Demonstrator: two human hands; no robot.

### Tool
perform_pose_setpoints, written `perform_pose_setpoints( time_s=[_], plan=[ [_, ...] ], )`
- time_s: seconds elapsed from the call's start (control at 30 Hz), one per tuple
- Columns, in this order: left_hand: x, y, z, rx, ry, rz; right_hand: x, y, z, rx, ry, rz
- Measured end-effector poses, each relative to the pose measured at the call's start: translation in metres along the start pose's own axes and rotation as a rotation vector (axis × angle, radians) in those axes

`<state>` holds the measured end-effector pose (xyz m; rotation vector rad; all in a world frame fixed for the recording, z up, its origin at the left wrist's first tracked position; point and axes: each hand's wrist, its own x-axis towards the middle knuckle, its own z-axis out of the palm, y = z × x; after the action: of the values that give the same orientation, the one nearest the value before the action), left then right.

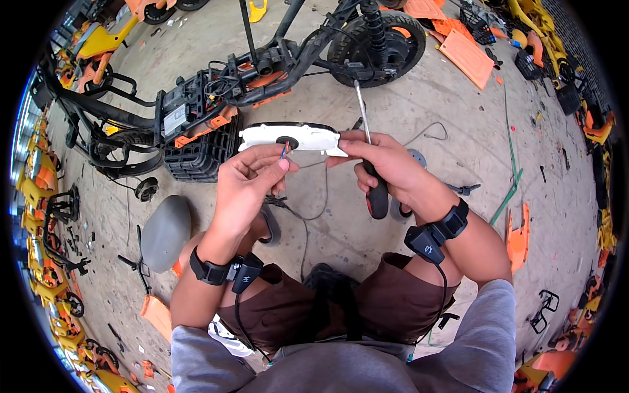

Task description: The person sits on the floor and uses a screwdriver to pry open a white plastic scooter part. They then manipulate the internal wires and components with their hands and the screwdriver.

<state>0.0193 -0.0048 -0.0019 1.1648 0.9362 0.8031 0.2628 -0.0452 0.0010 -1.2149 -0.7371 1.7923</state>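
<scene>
A white curved plastic housing with a black rim [308, 139] is held up in front of me; it looks like a lamp or a display unit, but I cannot tell which. Thin coloured wires [284, 152] come out of the dark round grommet [287, 141] on its near side. My left hand [246, 180] pinches them between thumb and forefinger. The fingertips of my right hand [393, 167] grip the housing's right end. Tucked in that same hand is a screwdriver [378, 196], its black-and-red handle low and its shaft pointing up and away.
Beyond my hands stands a stripped electric scooter frame [223, 92] with a rear wheel [377, 49] and a black crate [196, 154]. A grey seat [167, 232] lies at the left. Loose cables [325, 196] and orange panels [466, 57] are scattered over the concrete floor.
</scene>
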Motion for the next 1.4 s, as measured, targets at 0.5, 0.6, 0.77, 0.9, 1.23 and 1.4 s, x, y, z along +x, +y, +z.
perform_pose_setpoints(
  time_s=[0.5,0.6,0.77,0.9,1.23,1.4],
  plan=[
    [0.000,-0.009,0.010,0.353,0.193,0.166,-0.011,-0.005,0.004,-0.045,0.041,-0.083],
    [0.000,-0.007,0.013,0.387,0.198,0.159,-0.010,-0.005,0.002,-0.045,0.047,-0.103],
    [-0.003,-0.005,0.006,0.201,0.132,0.116,-0.003,0.003,0.008,-0.050,-0.005,-0.083],
    [-0.005,0.000,0.010,0.201,0.065,0.175,0.004,0.015,0.001,0.048,-0.002,-0.039],
    [-0.005,-0.004,0.007,0.063,-0.019,0.185,0.007,0.022,0.003,0.044,0.021,-0.118],
    [-0.003,0.000,0.009,0.112,-0.034,0.155,0.010,0.026,-0.001,0.016,0.041,-0.143]
  ],
)
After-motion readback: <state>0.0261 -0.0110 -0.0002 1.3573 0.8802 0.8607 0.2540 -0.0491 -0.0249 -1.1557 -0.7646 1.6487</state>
